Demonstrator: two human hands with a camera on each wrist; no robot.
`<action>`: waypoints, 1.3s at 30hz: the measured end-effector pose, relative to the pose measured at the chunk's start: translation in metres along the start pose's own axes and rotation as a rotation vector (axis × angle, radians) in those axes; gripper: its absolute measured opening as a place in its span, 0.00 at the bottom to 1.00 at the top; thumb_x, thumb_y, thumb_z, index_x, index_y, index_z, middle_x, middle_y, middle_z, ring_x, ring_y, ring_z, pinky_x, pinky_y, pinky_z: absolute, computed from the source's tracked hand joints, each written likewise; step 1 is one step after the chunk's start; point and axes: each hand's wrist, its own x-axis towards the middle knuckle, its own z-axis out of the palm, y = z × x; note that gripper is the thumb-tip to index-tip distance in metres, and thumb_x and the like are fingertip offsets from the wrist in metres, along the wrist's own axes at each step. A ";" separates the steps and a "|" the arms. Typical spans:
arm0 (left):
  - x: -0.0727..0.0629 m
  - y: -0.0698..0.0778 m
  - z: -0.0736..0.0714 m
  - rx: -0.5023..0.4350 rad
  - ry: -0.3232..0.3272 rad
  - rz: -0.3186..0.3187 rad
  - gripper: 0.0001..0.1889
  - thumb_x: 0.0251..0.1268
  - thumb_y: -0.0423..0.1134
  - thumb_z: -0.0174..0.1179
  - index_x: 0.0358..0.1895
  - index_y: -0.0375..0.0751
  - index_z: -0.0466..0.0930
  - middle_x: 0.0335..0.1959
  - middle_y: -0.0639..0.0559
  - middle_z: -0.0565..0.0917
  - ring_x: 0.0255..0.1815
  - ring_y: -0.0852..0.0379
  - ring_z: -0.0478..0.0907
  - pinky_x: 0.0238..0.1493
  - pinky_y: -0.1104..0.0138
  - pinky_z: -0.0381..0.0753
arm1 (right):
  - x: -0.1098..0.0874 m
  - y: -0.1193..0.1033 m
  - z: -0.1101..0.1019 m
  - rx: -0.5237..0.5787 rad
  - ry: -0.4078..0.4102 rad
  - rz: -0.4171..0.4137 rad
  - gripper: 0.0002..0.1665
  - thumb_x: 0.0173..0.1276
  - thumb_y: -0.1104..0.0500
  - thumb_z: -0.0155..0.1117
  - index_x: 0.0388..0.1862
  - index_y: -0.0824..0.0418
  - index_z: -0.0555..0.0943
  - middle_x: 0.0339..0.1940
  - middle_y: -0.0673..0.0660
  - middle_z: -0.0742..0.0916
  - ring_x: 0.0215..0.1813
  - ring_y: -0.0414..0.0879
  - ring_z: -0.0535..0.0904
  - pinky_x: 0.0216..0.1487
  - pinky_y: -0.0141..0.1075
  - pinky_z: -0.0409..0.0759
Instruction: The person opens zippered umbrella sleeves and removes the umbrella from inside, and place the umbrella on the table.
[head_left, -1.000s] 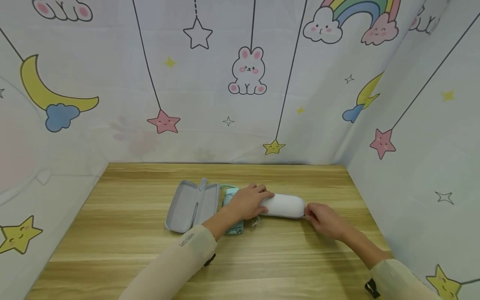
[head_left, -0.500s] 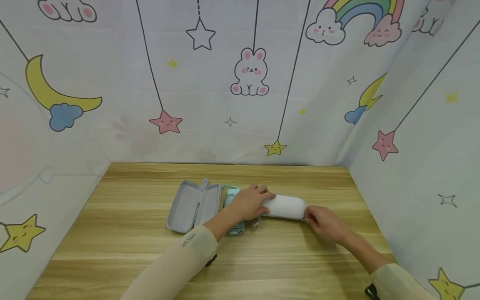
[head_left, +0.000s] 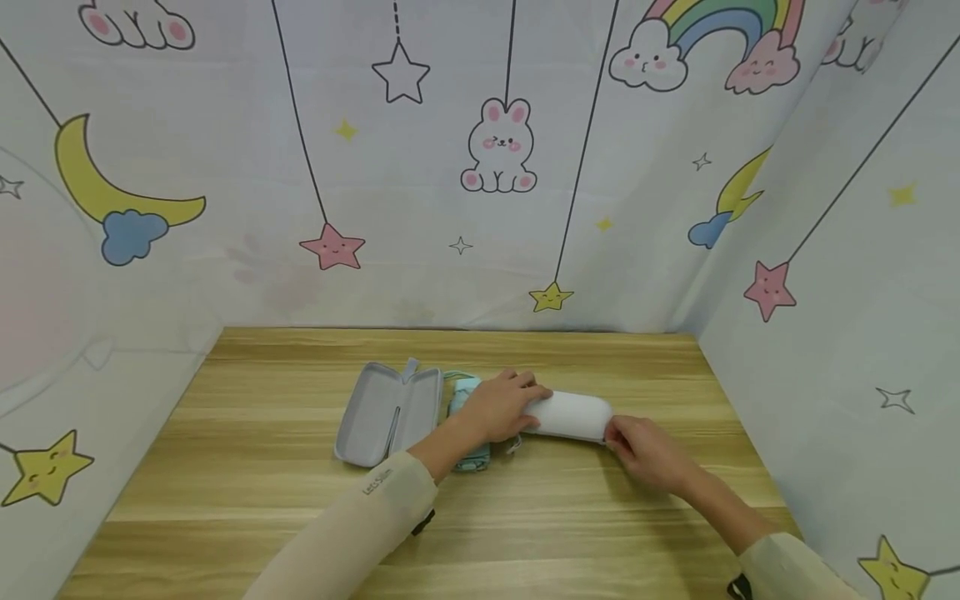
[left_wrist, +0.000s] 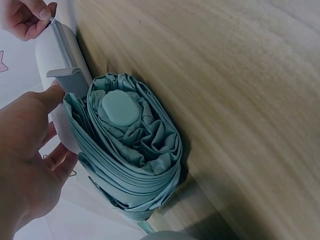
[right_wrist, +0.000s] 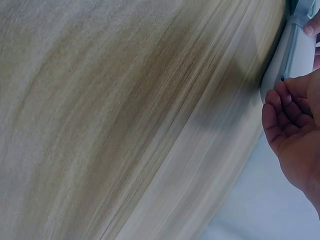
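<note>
A white, rounded zippered case (head_left: 573, 414) lies on the wooden table. My left hand (head_left: 504, 406) grips its left end, fingers on the far side and thumb on the near side. At the right end, my right hand (head_left: 645, 450) pinches the zipper pull (left_wrist: 51, 20), seen best in the left wrist view. The zipper runs along the case's side, with a grey strap tab (left_wrist: 70, 80) near my left thumb. Right beside my left hand is a folded teal umbrella (left_wrist: 135, 150), partly hidden under my wrist in the head view.
An open grey hard case (head_left: 375, 417) lies left of the umbrella, with a dark slit pocket in it. A patterned white cloth (head_left: 420, 283) hangs behind the table (head_left: 465, 550) and along its sides.
My right hand has shifted slightly toward the near side around the case's right end, still pinching the zipper pull. My left hand keeps its hold on the case.
</note>
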 end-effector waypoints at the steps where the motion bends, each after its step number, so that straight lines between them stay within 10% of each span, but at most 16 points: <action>1: 0.000 0.000 0.000 0.001 0.003 0.000 0.29 0.77 0.58 0.63 0.77 0.61 0.74 0.67 0.56 0.77 0.64 0.52 0.75 0.60 0.60 0.81 | 0.000 0.000 0.000 -0.001 0.002 0.001 0.08 0.71 0.69 0.70 0.38 0.59 0.81 0.30 0.44 0.81 0.31 0.34 0.72 0.32 0.34 0.76; 39: 0.000 0.000 -0.001 -0.026 -0.001 -0.022 0.29 0.76 0.59 0.63 0.77 0.61 0.74 0.68 0.56 0.77 0.66 0.51 0.75 0.59 0.58 0.83 | 0.001 -0.014 0.016 -0.076 0.111 -0.008 0.12 0.67 0.72 0.72 0.36 0.57 0.80 0.29 0.43 0.80 0.31 0.35 0.73 0.33 0.35 0.77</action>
